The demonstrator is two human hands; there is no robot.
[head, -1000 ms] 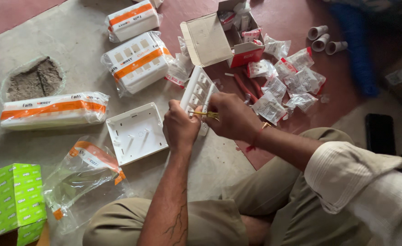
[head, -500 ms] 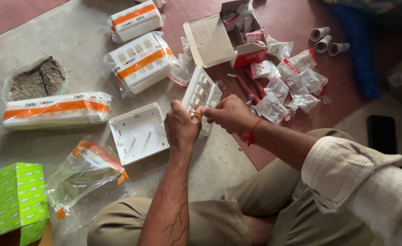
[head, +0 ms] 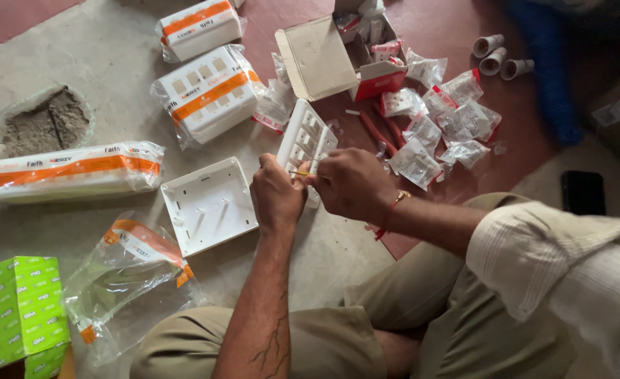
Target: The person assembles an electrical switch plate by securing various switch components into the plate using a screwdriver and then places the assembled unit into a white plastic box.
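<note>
My left hand (head: 276,196) grips the near edge of a white switch plate (head: 306,137) with several square openings, held tilted up off the floor. My right hand (head: 352,184) is closed on a thin yellow-handled screwdriver (head: 300,173), whose tip rests against the plate between both hands. A white square back box (head: 208,205) lies open-side up on the floor just left of my left hand.
Wrapped white-and-orange plate packs (head: 208,91) lie at the left and back. An open cardboard box (head: 324,56), several small clear packets (head: 457,119), an empty plastic bag (head: 124,270), a green box (head: 15,312), grey fittings (head: 496,62) and a black phone (head: 585,193) surround me.
Both hands and the plate have stayed almost in place; my right hand has shifted slightly against the plate with the screwdriver.
</note>
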